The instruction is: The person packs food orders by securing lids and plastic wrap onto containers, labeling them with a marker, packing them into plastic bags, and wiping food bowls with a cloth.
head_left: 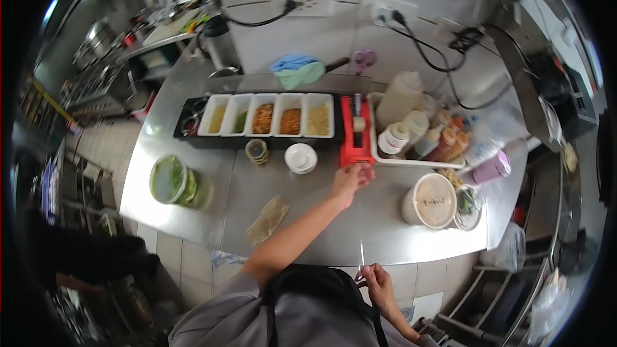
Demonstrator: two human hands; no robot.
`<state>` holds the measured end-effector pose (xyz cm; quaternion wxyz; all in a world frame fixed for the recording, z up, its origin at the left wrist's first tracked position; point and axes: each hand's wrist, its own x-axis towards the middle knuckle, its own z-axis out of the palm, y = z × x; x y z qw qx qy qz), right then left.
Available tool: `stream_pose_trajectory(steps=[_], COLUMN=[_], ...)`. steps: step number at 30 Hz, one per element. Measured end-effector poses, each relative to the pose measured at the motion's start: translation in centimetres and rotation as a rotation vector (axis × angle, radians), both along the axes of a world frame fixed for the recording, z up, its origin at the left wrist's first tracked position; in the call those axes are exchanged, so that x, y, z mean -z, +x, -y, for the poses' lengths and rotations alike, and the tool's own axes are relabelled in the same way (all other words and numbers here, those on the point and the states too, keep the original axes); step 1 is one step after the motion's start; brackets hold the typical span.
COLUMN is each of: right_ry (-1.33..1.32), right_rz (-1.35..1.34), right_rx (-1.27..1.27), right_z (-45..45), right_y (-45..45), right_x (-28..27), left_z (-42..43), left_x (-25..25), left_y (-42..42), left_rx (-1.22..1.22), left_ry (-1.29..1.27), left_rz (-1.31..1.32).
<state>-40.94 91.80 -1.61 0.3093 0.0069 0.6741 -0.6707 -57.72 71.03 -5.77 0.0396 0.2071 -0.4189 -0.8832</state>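
My left hand [352,182] reaches to the front end of a red tape dispenser [355,144], its fingers curled together at the edge; whatever is between them is too small to make out. A roll of tape [358,124] sits in the dispenser. Close to my body, beyond the table's front edge, my right hand [378,284] is closed on a thin white strip [362,252] that points upward. Left of the dispenser stand small white stacked lids or cups [301,159] and a small jar [257,151].
A black rack [186,138] holds white food trays. At the right are a bin of squeeze bottles [418,162], a lidded tub [434,201] and a pink container [491,168]. A tub of greens [170,180] and a cloth [268,220] lie left. A person's dark sleeve [96,254] shows lower left.
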Motion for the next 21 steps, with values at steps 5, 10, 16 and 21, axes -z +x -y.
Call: stream_pose_trajectory(steps=[5,10,16,21], right_ry=[0.097,0.072,0.035,-0.173], right_rz=[-0.041,-0.118,-0.379,-0.224], right_rx=[-0.048,-0.166,-0.744,-0.962], right_z=[0.3,2.2,17.9,36.0], right_y=[0.3,-1.8,-6.1,-6.0], right_x=[0.9,-0.2,0.8,1.8], left_z=[-1.4,4.4,22.2,35.9], left_x=[8.6,-1.6,-8.6,-7.7], left_y=[-1.6,5.3,20.0,27.2], left_rx=[0.066,-0.284,-0.732,-1.145], left_ry=[0.285,-0.194,-0.68,-0.851], left_rz=[-0.008,-0.222,0.178,0.091])
